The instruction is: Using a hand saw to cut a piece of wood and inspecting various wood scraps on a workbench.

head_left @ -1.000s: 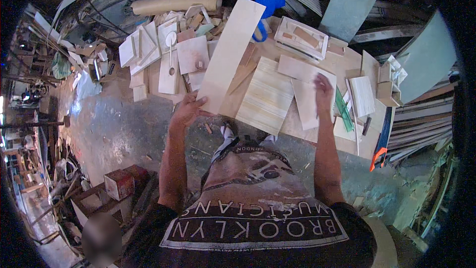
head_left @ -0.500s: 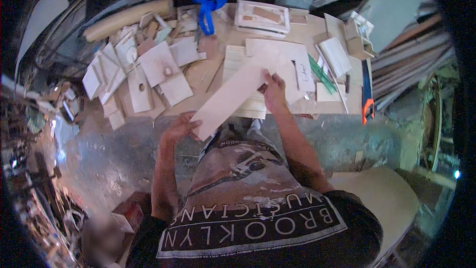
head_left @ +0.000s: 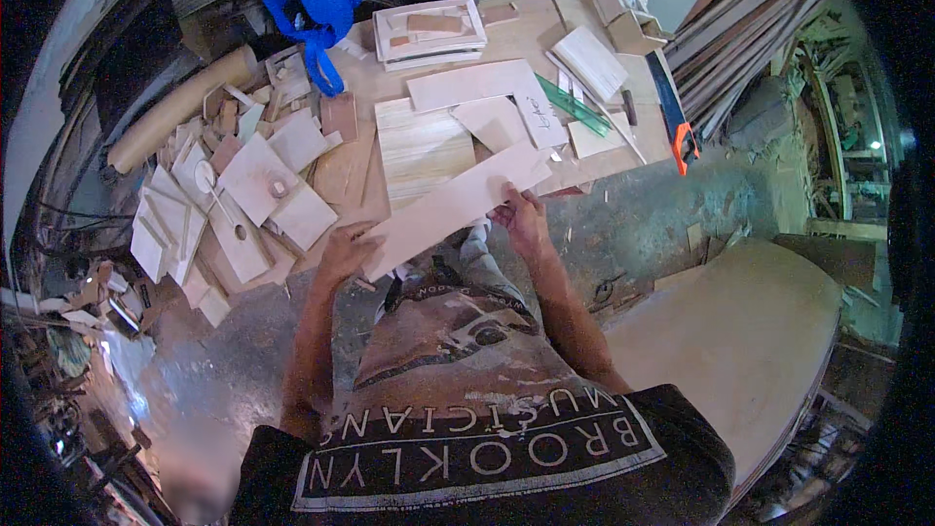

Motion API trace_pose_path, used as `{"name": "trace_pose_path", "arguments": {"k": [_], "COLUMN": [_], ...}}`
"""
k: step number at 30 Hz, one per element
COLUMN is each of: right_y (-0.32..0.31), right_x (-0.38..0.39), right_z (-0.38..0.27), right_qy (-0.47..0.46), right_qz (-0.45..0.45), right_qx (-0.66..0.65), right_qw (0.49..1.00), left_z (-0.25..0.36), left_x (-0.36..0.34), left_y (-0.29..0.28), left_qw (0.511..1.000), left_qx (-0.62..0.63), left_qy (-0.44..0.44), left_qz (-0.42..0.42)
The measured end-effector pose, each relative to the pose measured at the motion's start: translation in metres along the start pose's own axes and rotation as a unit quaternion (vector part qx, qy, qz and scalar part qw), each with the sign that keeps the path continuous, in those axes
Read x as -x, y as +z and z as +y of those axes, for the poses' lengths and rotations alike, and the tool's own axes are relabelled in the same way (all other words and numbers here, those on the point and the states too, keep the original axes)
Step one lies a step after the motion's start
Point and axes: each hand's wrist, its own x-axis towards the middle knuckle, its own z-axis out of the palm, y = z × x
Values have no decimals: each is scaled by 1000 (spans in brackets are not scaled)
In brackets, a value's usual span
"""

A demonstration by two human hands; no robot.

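A long pale wooden board (head_left: pixel 453 206) spans between my two hands at the near edge of the workbench (head_left: pixel 343 97). My left hand (head_left: pixel 348 251) grips its near left end. Along its lower edge, toward the right part, my right hand (head_left: pixel 520 219) pinches it with the thumb on top. Just beyond the board lies a square striped wooden panel (head_left: pixel 424 146). An L-shaped pale piece (head_left: pixel 467 85) with handwriting on one arm rests partly over that panel.
Wood offcuts (head_left: pixel 263 185) are heaped at the bench's left, by a cardboard tube (head_left: pixel 185 107). A blue bag (head_left: pixel 317 0) and a stack of frames (head_left: pixel 429 34) sit at the back. On the right lie a green ruler (head_left: pixel 573 105) and an orange-handled saw (head_left: pixel 684 146).
My view has swung to the right, so the bench appears shifted left and tilted. The board has turned flatter, and my right hand has come down nearer to me, still holding it.
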Motion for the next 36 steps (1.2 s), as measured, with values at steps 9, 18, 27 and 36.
{"name": "trace_pose_path", "arguments": {"k": [9,18,27,36], "right_y": [-17,-86,-110,-85], "right_x": [8,22,28,16], "right_z": [-19,21,19,-5], "right_qy": [-27,30,-11,-62], "right_qz": [57,73,214,210], "right_qx": [-14,-87,0,54], "right_qw": [998,993,977,974], "left_z": [47,40,12,1], "left_x": [-9,-19,-9,-2], "left_y": [39,43,60,74], "left_qw": [955,962,960,979], "left_qx": [-286,-264,-237,-91], "left_qy": [62,51,112,95], "left_qz": [40,35,102,156]}}
